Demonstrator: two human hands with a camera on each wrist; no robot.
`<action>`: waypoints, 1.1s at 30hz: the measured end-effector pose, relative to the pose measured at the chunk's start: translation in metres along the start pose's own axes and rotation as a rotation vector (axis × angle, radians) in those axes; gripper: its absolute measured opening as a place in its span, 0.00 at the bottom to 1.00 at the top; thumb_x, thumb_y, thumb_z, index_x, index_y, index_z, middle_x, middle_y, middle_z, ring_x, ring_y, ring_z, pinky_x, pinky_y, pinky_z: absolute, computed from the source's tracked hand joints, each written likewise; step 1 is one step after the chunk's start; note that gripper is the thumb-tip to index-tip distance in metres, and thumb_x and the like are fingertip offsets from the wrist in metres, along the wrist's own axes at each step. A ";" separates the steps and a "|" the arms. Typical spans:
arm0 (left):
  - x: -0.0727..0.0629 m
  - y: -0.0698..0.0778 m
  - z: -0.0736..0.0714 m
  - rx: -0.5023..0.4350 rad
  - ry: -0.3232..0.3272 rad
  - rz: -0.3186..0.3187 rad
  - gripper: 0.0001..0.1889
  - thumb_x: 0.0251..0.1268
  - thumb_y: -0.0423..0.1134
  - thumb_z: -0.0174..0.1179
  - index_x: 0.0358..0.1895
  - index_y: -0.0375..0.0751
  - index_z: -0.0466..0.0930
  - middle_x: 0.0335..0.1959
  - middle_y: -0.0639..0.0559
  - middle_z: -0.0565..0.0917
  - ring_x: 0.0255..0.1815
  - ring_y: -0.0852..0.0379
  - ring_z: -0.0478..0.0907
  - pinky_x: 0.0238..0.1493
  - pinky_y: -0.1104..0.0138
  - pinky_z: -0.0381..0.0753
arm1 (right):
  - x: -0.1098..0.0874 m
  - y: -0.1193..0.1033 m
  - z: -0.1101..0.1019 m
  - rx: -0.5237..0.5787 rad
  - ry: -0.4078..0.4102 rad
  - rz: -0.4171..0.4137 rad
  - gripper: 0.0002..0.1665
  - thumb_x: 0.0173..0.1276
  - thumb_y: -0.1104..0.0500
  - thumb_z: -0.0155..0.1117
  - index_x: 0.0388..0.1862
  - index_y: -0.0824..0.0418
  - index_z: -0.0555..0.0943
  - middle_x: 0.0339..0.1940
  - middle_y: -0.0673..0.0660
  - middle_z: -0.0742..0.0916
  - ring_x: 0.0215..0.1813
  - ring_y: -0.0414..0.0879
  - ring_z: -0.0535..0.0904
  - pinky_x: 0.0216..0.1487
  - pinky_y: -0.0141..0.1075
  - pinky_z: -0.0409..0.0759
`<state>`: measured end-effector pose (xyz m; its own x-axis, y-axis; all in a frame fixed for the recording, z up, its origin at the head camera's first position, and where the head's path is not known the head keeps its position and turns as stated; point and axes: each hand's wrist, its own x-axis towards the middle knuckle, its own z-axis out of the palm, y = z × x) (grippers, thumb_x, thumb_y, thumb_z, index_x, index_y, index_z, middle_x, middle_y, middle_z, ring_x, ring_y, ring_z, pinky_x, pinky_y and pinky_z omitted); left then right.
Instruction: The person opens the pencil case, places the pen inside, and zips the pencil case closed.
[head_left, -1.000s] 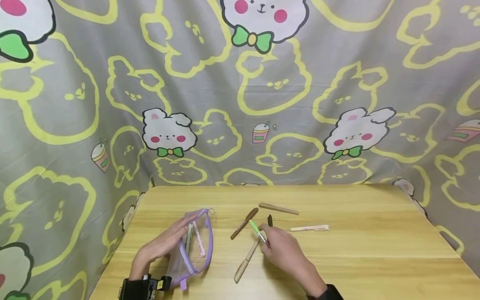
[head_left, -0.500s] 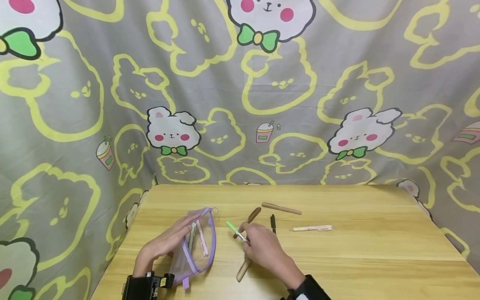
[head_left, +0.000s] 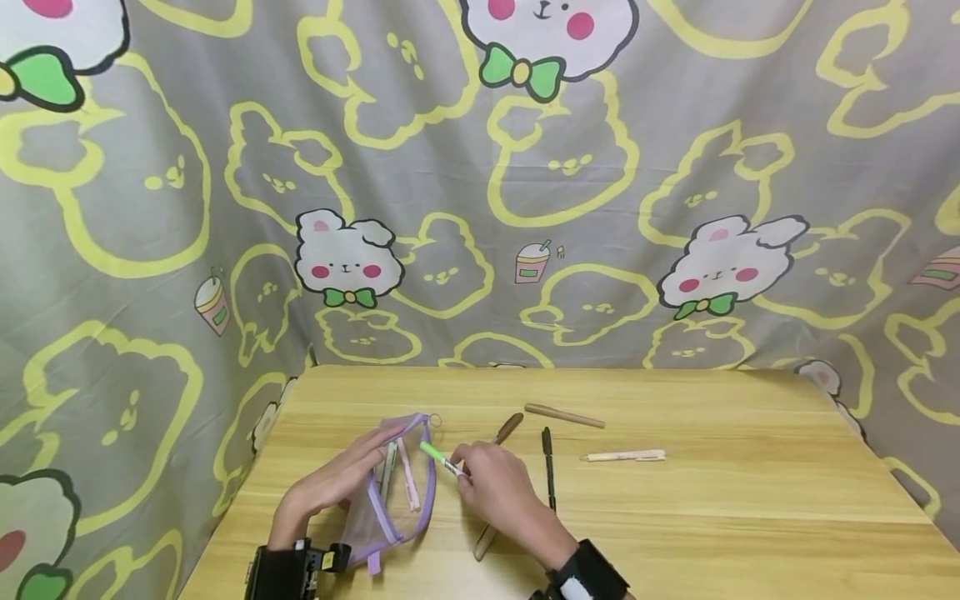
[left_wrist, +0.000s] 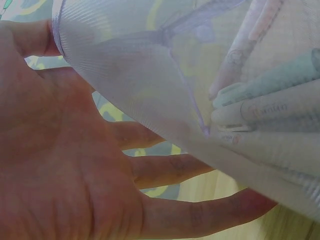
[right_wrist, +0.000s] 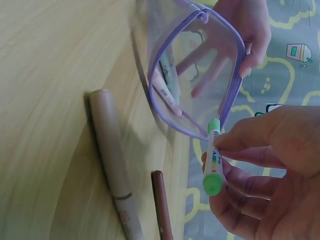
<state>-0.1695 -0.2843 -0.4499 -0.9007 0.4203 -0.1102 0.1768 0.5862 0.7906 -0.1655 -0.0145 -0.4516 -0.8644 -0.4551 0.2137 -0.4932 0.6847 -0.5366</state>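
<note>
A purple-trimmed mesh pencil pouch (head_left: pixel 357 533) lies on the left of the table, its zip opening spread towards the right. My left hand (head_left: pixel 337 482) holds its upper edge; in the right wrist view the thumb lies over the rim while the fingers extend behind the mesh. Inside are a pink pen (head_left: pixel 409 477), a pale green pen (head_left: pixel 387 471) and others, seen through the mesh in the left wrist view. My right hand (head_left: pixel 498 492) pinches a white marker with green ends (right_wrist: pixel 214 157) between thumb and fingers, its tip right at the pouch's opening.
On the wooden table (head_left: pixel 735 533) lie a brown pen (head_left: pixel 511 427), a tan pen (head_left: pixel 564 416), a black pen (head_left: pixel 548 467) and a pale pen (head_left: pixel 624 456). Another tan pen (head_left: pixel 484 544) is partly under my right forearm. A patterned curtain (head_left: pixel 585 325) encloses the table.
My right hand has carried the green-ended marker leftwards from among the loose pens to the pouch's opening, uncovering the black pen. The left hand keeps its hold on the pouch.
</note>
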 end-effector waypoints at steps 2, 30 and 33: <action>0.000 0.000 0.000 -0.005 -0.002 -0.004 0.28 0.86 0.43 0.36 0.82 0.38 0.54 0.81 0.27 0.48 0.80 0.24 0.40 0.69 0.23 0.40 | 0.003 -0.003 0.002 0.010 0.008 0.001 0.12 0.62 0.68 0.72 0.46 0.62 0.88 0.30 0.50 0.86 0.23 0.33 0.71 0.18 0.26 0.70; -0.001 0.002 0.000 -0.039 -0.039 -0.004 0.28 0.87 0.43 0.32 0.82 0.37 0.51 0.81 0.24 0.43 0.79 0.22 0.35 0.68 0.22 0.37 | 0.030 -0.035 0.042 0.575 -0.169 0.136 0.22 0.62 0.71 0.69 0.57 0.72 0.82 0.38 0.58 0.89 0.38 0.45 0.86 0.35 0.30 0.86; 0.000 0.003 0.000 -0.032 -0.042 0.001 0.28 0.87 0.44 0.32 0.82 0.36 0.51 0.80 0.23 0.43 0.79 0.22 0.35 0.68 0.22 0.37 | 0.027 -0.031 0.037 0.573 -0.162 0.121 0.23 0.62 0.74 0.65 0.58 0.71 0.82 0.40 0.60 0.89 0.40 0.47 0.86 0.38 0.30 0.86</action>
<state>-0.1687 -0.2831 -0.4477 -0.8831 0.4496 -0.1342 0.1639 0.5636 0.8096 -0.1698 -0.0686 -0.4600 -0.8630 -0.5047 0.0210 -0.2224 0.3423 -0.9129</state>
